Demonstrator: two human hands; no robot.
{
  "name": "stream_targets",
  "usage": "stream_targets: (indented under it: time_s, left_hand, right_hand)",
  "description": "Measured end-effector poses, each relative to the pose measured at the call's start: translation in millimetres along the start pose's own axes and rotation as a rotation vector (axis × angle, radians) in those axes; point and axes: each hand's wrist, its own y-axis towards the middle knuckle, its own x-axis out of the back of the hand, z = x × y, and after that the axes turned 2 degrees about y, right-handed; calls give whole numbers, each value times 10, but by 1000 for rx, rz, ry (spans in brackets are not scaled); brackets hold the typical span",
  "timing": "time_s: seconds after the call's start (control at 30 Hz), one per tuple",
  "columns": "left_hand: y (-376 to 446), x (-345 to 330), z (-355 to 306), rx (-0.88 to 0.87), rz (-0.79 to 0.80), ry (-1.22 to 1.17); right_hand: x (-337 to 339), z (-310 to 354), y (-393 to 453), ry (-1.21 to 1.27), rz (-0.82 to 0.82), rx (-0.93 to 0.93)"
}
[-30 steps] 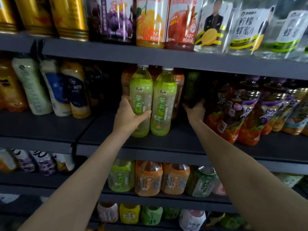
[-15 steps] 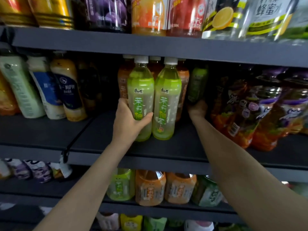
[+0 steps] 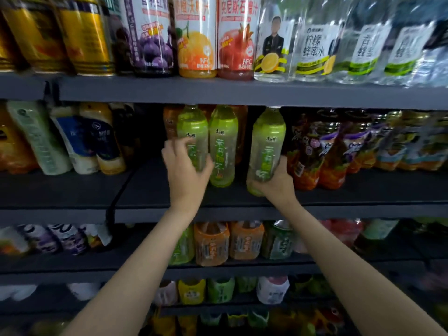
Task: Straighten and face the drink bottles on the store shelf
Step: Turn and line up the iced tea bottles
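On dark store shelf: drink bottles

A single head-worn wide-angle view faces the store shelving straight on from close range, at about the height of the middle shelf. Both forearms reach in from the bottom edge toward the centre. Upper and lower shelves bend away toward the frame's edges, and the outer parts are blurred.
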Motion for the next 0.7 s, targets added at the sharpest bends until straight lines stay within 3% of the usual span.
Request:
stream_targets:
  time_s: [0.07,0.1,0.2,0.27,0.33,0.43,0.53,0.7]
  left_hand:
    - [-107,15,-84,-50,253,-69]
    - [-148,17,-113,5,414,-121]
    - [-226,23,-103,362,852,-277]
    - [-261,57,-98,582,965,-503]
    - [-285,104,-152,763,1018,-774]
    - [-295,174,-247,835,1010,-964]
    - [-280,256,-210,755,953,-853]
    - [-165,474,-60,420,816,-479]
  right_hand:
    - [96,67,-152,122,72,-10]
    - [125,103,-239,200,102,-22]
    - [170,215,-435,495,166,-107]
    - [213,310,-497,703,195,-173]
    - [241,415,-537,831,226,-191]
    - [246,525,-596,873,219,-179]
    - [324,614,-558,955,126,-243]
    - [410,615,-569,908,135,-297]
